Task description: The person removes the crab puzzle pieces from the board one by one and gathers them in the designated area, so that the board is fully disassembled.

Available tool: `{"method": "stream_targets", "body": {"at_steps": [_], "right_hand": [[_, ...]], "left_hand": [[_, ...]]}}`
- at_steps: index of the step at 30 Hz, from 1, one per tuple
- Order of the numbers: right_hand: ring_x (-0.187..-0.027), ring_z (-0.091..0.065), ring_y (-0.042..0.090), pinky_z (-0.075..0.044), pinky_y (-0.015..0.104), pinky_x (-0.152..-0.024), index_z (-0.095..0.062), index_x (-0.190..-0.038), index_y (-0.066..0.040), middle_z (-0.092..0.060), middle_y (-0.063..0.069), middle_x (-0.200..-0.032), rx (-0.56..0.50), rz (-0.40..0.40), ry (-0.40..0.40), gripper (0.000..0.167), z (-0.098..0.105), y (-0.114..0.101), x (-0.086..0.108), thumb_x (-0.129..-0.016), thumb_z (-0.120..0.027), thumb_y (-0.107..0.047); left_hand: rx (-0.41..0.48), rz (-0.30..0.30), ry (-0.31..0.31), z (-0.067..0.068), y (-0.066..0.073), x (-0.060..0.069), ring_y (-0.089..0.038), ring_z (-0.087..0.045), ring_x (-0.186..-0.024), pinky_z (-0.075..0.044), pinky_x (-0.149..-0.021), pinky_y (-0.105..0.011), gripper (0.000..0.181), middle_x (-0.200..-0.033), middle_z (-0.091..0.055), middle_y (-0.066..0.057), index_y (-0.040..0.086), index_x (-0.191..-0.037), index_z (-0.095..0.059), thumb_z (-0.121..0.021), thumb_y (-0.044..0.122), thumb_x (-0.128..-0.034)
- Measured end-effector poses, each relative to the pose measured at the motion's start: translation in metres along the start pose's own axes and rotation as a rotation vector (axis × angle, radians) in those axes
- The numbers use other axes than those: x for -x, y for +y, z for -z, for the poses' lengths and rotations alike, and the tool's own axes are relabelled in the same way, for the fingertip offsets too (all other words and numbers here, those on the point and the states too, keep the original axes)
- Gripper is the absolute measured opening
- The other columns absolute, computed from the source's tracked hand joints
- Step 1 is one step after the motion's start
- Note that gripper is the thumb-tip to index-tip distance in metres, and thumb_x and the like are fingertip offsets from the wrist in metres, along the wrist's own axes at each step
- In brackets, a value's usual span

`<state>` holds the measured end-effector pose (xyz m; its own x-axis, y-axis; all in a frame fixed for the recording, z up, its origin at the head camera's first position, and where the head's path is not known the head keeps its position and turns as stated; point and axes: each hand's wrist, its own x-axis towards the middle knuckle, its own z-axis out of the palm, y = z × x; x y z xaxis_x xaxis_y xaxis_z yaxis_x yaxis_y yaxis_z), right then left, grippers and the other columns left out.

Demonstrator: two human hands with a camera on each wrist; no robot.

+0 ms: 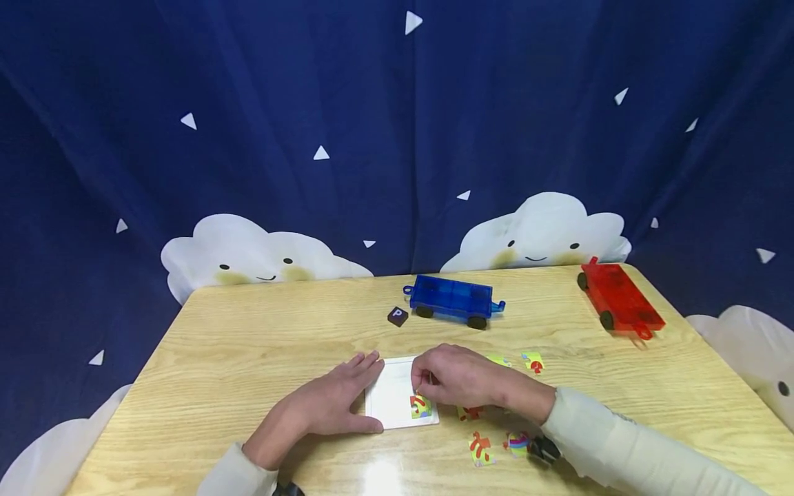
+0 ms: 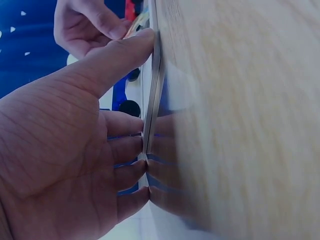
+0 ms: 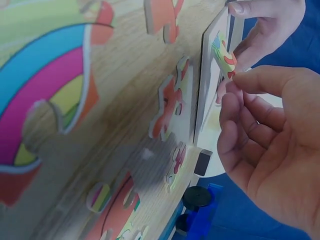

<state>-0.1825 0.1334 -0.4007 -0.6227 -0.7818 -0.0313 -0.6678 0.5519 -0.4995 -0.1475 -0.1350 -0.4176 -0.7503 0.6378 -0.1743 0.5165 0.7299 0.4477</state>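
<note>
A white puzzle board [image 1: 389,389] with a thin raised border lies flat on the table. My left hand [image 1: 331,401] rests along its left side, fingers extended; in the left wrist view the thumb and fingertips touch the board's edge. Over the board's right part, my right hand [image 1: 462,375] pinches a yellow-green and red puzzle piece [image 1: 421,407] between thumb and index finger. The right wrist view shows that piece [image 3: 224,56] tilted against the board near its corner; whether it lies fully flat is hidden.
Several loose puzzle pieces lie right of the board, among them a red-and-yellow one [image 1: 480,448] and a rainbow-striped one [image 1: 517,443]. Farther back are a black tile marked P [image 1: 398,316], a blue toy wagon [image 1: 451,296] and a red toy wagon [image 1: 622,296]. A blue curtain [image 1: 372,83] hangs behind.
</note>
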Motion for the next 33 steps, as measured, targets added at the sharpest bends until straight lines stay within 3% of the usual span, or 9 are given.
{"method": "stream_targets", "body": {"at_steps": [10, 18, 24, 33], "right_hand": [[-0.068, -0.051, 0.003, -0.045, 0.025, -0.067, -0.065, -0.085, -0.025, -0.054, -0.017, -0.072, -0.002, 0.028, 0.009, 0.016, 0.003, -0.001, 0.002, -0.098, -0.068, -0.014], [-0.068, -0.05, 0.004, -0.045, 0.025, -0.065, -0.067, -0.088, -0.022, -0.053, -0.015, -0.074, -0.049, 0.075, 0.049, 0.015, 0.02, 0.004, 0.012, -0.1, -0.065, -0.012], [-0.066, -0.051, 0.004, -0.046, 0.024, -0.062, -0.068, -0.091, -0.02, -0.059, -0.015, -0.078, -0.115, 0.048, 0.047, 0.015, 0.04, 0.014, 0.036, -0.1, -0.063, -0.009], [-0.057, -0.052, 0.005, -0.047, 0.024, -0.056, -0.067, -0.092, -0.023, -0.061, -0.011, -0.077, -0.201, -0.074, -0.037, 0.016, 0.06, 0.031, 0.084, -0.104, -0.062, -0.015]], "left_hand": [[0.002, -0.005, 0.003, 0.0, 0.0, 0.001, -0.038, -0.018, -0.153, -0.025, -0.119, -0.054, 0.096, -0.168, -0.022, -0.016, 0.0, -0.16, -0.031, -0.073, 0.054, -0.092], [0.003, -0.006, 0.006, -0.001, -0.001, 0.0, -0.038, -0.018, -0.153, -0.025, -0.119, -0.054, 0.097, -0.168, -0.022, -0.015, 0.001, -0.161, -0.031, -0.073, 0.054, -0.0916], [-0.005, -0.021, 0.004, 0.0, -0.001, 0.0, -0.039, -0.017, -0.153, -0.023, -0.12, -0.054, 0.096, -0.168, -0.02, -0.017, 0.0, -0.161, -0.029, -0.072, 0.053, -0.0928], [0.0, -0.002, -0.009, 0.0, 0.0, 0.001, -0.037, -0.016, -0.154, -0.023, -0.12, -0.053, 0.096, -0.169, -0.02, -0.015, 0.001, -0.161, -0.029, -0.072, 0.054, -0.0928]]}}
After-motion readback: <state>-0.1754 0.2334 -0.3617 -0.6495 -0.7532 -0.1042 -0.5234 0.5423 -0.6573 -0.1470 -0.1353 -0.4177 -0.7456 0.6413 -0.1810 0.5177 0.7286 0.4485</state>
